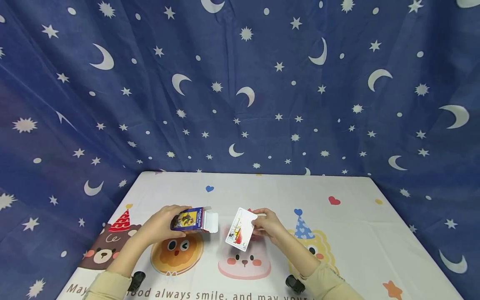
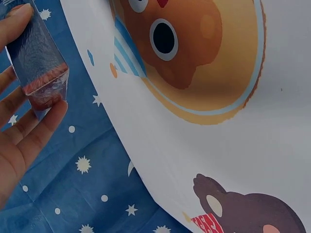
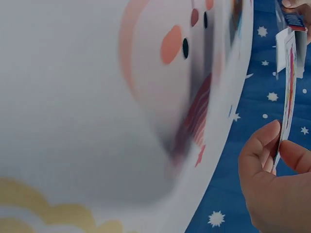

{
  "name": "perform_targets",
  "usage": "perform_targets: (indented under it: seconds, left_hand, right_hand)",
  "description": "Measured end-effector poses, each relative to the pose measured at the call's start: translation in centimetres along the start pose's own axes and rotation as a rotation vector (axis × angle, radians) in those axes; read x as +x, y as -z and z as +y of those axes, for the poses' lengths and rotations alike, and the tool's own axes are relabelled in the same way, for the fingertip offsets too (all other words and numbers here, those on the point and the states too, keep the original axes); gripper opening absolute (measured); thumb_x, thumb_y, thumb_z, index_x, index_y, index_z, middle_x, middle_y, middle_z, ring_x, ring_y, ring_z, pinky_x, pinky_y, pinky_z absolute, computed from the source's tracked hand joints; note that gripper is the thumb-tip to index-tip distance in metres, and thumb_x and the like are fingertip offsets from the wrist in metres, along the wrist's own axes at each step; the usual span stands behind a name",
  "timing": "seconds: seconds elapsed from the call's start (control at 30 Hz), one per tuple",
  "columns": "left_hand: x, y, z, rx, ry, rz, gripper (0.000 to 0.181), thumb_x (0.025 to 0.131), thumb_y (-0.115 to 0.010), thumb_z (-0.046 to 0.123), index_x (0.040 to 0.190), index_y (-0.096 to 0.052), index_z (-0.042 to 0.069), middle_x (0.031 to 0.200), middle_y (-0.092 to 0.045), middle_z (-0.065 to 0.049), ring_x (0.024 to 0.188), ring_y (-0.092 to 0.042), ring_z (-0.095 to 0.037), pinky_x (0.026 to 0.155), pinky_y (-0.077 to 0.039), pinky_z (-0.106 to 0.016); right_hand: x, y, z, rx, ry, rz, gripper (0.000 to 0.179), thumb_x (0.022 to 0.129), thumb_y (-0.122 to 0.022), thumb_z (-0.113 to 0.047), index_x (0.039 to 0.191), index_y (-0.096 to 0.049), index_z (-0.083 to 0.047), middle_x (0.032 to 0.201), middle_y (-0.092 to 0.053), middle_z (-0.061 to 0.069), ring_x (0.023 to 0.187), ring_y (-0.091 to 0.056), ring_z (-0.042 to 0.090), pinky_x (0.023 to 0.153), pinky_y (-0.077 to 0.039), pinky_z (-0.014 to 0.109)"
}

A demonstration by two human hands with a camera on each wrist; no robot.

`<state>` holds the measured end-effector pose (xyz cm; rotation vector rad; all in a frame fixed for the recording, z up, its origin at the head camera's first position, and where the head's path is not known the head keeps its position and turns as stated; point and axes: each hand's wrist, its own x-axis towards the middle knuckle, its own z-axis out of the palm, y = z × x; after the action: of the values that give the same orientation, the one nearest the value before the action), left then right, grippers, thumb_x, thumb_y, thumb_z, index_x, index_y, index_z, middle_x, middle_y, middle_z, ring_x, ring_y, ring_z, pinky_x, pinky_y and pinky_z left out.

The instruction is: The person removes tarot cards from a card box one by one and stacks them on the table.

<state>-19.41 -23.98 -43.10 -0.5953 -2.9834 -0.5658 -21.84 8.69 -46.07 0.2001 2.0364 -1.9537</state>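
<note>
My left hand [image 1: 165,223] grips a small blue card box [image 1: 189,219] with a yellow picture on its front. The box lies sideways in the air, its white end flap [image 1: 211,222] folded out toward the right. In the left wrist view the box's far end [image 2: 46,82] looks wrapped in clear film. My right hand [image 1: 269,225] pinches a white picture card [image 1: 241,229] by its right edge, between thumb and fingers. The card is tilted and apart from the box in the head view. Edge-on in the right wrist view, the card [image 3: 288,92] looks thin; whether it is one card or several I cannot tell.
Beneath both hands spreads a white tablecloth [image 1: 300,191] printed with cartoon animals and lettering. Behind and beside the table hangs a blue curtain [image 1: 262,83] with moons and stars. Dark straps sit at the left wrist [image 1: 136,281] and the right wrist [image 1: 295,284].
</note>
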Motion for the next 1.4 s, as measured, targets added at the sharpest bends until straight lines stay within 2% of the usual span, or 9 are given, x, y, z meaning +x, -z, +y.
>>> perform_targets:
  seconds: [0.23,0.43,0.6,0.93,1.13,1.4]
  left_hand:
    - [-0.1,0.0,0.2,-0.014,0.001,-0.006,0.074,0.067,-0.085,0.025,0.132,-0.053,0.010,0.124,-0.059,-0.016,0.112,-0.054,-0.036,0.093,-0.047,-0.057]
    - [-0.2,0.0,0.3,-0.012,0.018,-0.027,0.077,0.066,-0.085,0.025,0.134,-0.051,0.013,0.125,-0.058,-0.017,0.113,-0.053,-0.037,0.092,-0.047,-0.059]
    - [0.0,-0.1,0.3,-0.025,0.015,-0.029,0.078,0.067,-0.085,0.026,0.135,-0.050,0.012,0.125,-0.058,-0.018,0.113,-0.053,-0.037,0.093,-0.046,-0.059]
    - [-0.2,0.0,0.1,-0.018,0.031,-0.036,0.078,0.067,-0.085,0.027,0.136,-0.050,0.012,0.126,-0.057,-0.018,0.114,-0.052,-0.038,0.094,-0.046,-0.059]
    - [-0.3,0.2,0.2,-0.030,0.039,-0.034,0.077,0.067,-0.085,0.027,0.135,-0.051,0.011,0.126,-0.057,-0.018,0.114,-0.052,-0.038,0.092,-0.046,-0.059]
    - [-0.4,0.2,0.1,-0.032,0.049,-0.032,0.077,0.066,-0.085,0.027,0.133,-0.052,0.007,0.125,-0.058,-0.018,0.112,-0.053,-0.037,0.093,-0.047,-0.058]
  right_hand:
    - [0.6,0.7,0.5,-0.078,0.030,0.060,0.030,0.080,-0.058,0.009,0.110,-0.053,0.004,0.070,-0.058,0.002,0.055,-0.054,0.009,0.051,-0.051,0.019]
    - [0.8,1.1,0.8,-0.159,0.067,0.051,0.028,0.079,-0.062,0.011,0.106,-0.057,0.006,0.065,-0.048,-0.001,0.053,-0.052,0.009,0.049,-0.051,0.020]
    - [1.2,1.8,1.0,-0.210,0.100,0.045,0.025,0.079,-0.062,0.013,0.103,-0.059,0.007,0.066,-0.048,0.001,0.053,-0.049,0.010,0.046,-0.048,0.019]
    - [2.5,2.1,1.8,-0.267,0.053,0.037,0.020,0.079,-0.062,0.012,0.098,-0.058,0.008,0.065,-0.052,0.001,0.050,-0.051,0.008,0.047,-0.052,0.020]
    - [3.2,1.8,2.1,-0.356,0.076,0.097,0.020,0.072,-0.064,0.012,0.091,-0.061,0.007,0.062,-0.055,0.003,0.046,-0.050,0.007,0.045,-0.051,0.019]
    - [4.0,1.9,2.7,-0.476,0.125,0.151,0.017,0.068,-0.067,0.011,0.083,-0.061,0.004,0.064,-0.054,0.005,0.052,-0.053,0.010,0.045,-0.052,0.020]
